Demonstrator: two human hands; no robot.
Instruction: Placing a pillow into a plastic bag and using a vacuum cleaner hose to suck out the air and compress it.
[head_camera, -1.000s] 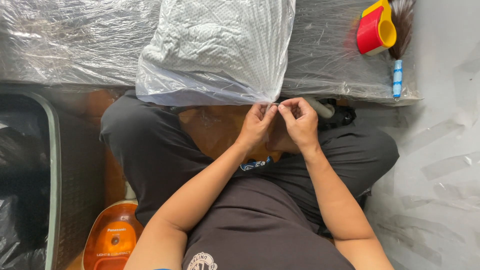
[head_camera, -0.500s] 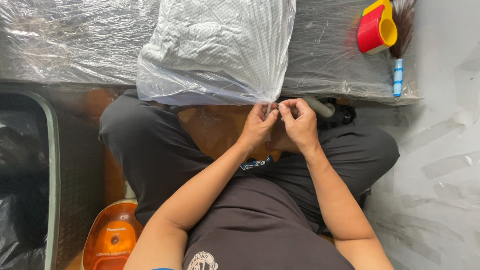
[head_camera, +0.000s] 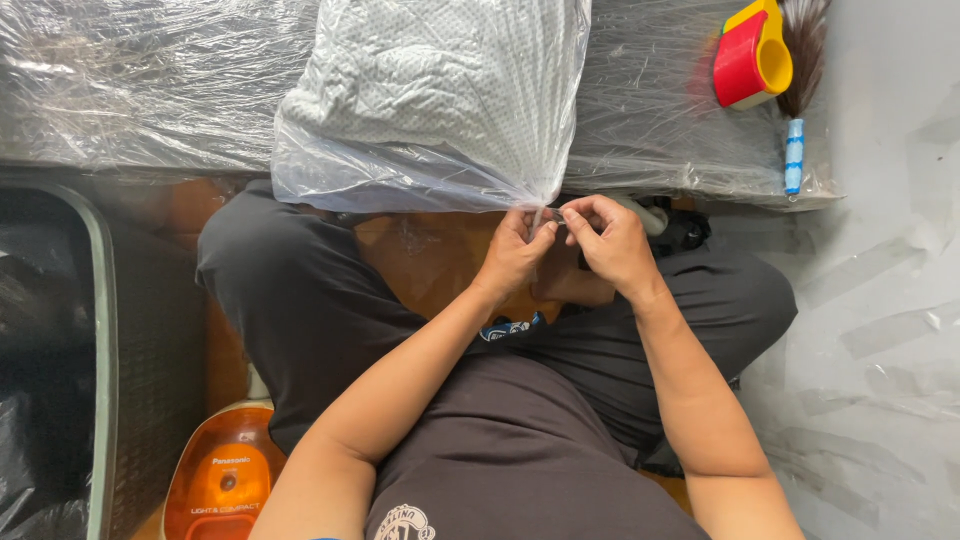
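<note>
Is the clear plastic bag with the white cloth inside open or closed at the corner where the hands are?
Closed there, as far as visible: the plastic bag gathers to a tight point that the left hand and right hand pinch. A knot cannot be told.

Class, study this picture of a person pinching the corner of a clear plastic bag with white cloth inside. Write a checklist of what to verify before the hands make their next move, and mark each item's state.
1. Both hands meet at the bag's corner: ok. The left hand and right hand pinch there, fingertips close together.
2. White cloth is fully inside the clear plastic bag: ok.
3. Corner is tied or sealed: cannot tell, the fingers hide it.
4. Bag is supported: ok, it lies on the plastic-covered surface, its lower edge overhanging.
5. Red and yellow tape dispenser lies apart from the hands: ok.
</note>
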